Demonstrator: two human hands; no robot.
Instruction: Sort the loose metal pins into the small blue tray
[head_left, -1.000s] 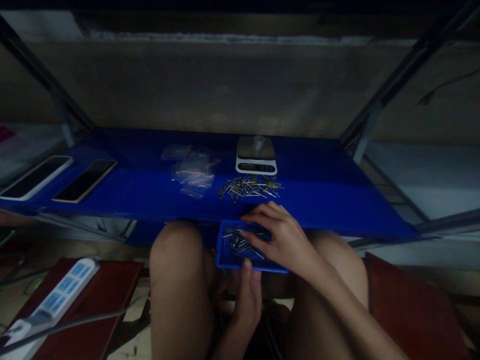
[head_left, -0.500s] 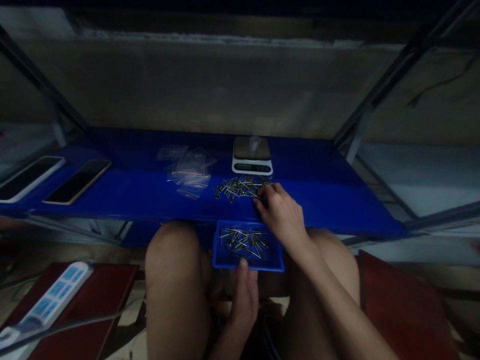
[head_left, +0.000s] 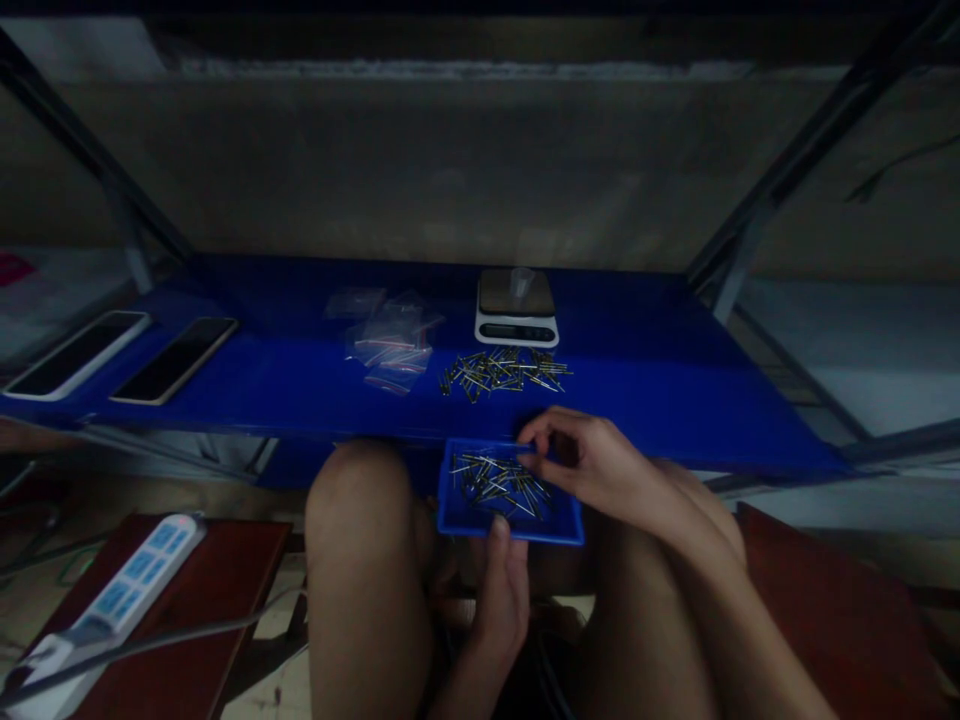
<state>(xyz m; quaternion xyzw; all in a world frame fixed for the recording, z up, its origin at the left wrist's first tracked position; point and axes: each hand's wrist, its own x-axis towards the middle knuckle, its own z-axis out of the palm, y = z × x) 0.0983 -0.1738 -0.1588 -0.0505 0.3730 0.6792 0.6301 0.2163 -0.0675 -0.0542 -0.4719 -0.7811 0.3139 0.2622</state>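
Observation:
My left hand [head_left: 501,590] grips the near side of a small blue tray [head_left: 510,534], thumb over its rim and fingers underneath. Inside the tray lies a loose heap of thin metal rods [head_left: 499,485], silver and brass-toned, too small and dark to name. Above the tray's far right corner is my right hand [head_left: 592,460], its thumb and fingers curled together; whatever they hold is hidden. A second pile of similar metal rods [head_left: 502,372] is spread on the blue table [head_left: 637,350], beyond the tray.
Behind the pile stands a white kitchen scale [head_left: 517,325] bearing a small clear cup [head_left: 522,284]. Clear zip bags [head_left: 394,340] lie to its left. Two phones [head_left: 176,360] rest at the table's left side. A power strip [head_left: 139,575] sits on a reddish-brown stool [head_left: 199,610] at lower left.
My right hand has moved from the rods on the table back toward me, to the tray's far right corner. My left hand still holds the tray. The whole view has shifted slightly.

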